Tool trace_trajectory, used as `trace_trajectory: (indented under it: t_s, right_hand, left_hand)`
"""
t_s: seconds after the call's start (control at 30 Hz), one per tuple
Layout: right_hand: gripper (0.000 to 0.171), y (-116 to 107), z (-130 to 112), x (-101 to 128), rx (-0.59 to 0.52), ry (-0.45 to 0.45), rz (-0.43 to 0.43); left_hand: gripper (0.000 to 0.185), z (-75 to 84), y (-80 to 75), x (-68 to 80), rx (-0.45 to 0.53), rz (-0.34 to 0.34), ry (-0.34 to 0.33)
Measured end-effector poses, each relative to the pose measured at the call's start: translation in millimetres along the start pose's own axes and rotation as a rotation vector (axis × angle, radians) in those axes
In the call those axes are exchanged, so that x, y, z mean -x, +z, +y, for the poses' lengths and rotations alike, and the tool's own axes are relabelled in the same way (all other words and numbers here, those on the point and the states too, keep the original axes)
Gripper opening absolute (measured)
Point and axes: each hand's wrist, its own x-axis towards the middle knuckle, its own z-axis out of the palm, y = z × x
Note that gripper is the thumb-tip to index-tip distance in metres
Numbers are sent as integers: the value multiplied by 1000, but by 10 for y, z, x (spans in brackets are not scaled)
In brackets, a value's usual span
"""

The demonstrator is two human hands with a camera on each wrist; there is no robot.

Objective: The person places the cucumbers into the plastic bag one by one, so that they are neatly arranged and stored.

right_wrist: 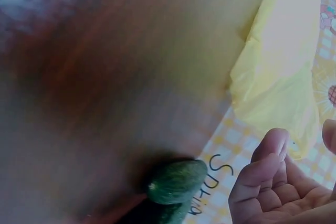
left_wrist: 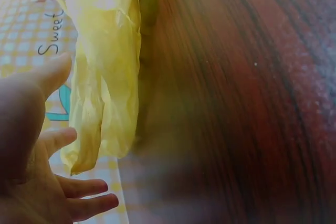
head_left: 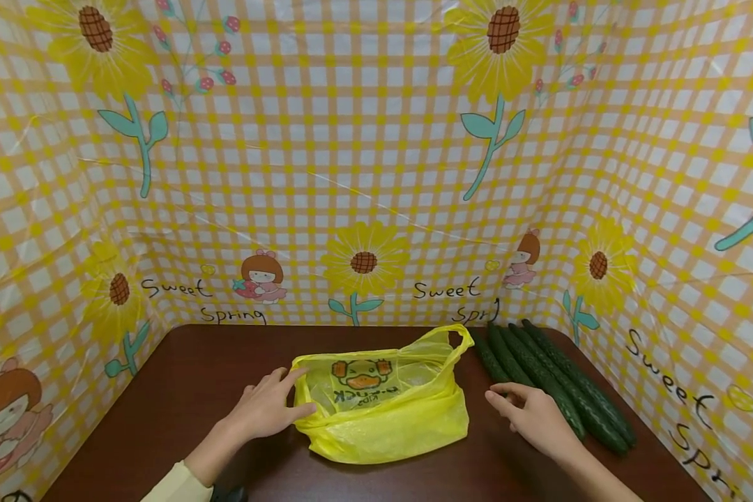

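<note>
A yellow plastic bag with a cartoon duck print lies on the table, its mouth spread and one handle loop raised at the right. My left hand is at the bag's left edge, fingers spread, thumb and fingertips against the plastic. In the left wrist view that hand has its fingers apart beside the bag. Between the bag and the cucumbers hovers my right hand, its fingers loosely bent and holding nothing. The right wrist view shows a cucumber's end near that hand.
Several dark green cucumbers lie side by side at the table's right. A checked cloth with sunflowers walls the dark brown table at the back and both sides. Something dark shows by the left sleeve at the front.
</note>
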Motion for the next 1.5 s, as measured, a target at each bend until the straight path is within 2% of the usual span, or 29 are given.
trace_trajectory:
  t_s: [0.13, 0.43, 0.67, 0.83, 0.97, 1.13, 1.5]
  right_hand:
    - [66, -15, 47, -17, -31, 39, -13]
    - [85, -95, 174, -74, -44, 123, 61]
    - [97, -102, 271, -108, -138, 204, 43]
    - [99, -94, 296, -124, -172, 229, 41]
    - [97, -112, 318, -117, -189, 238, 36]
    - [91, -112, 349, -115, -184, 242, 34]
    - [71, -103, 401, -160, -170, 241, 33]
  left_hand:
    - [77, -5, 9, -42, 24, -11, -25]
    - [75, 12, 76, -111, 35, -24, -36]
    - [73, 18, 109, -114, 29, -38, -35]
    - [75, -43, 158, -125, 32, -63, -39]
    - [77, -52, 203, -159, 17, -93, -42]
    - [79, -40, 231, -177, -27, -93, -42]
    - [81, 17, 169, -141, -69, -113, -50]
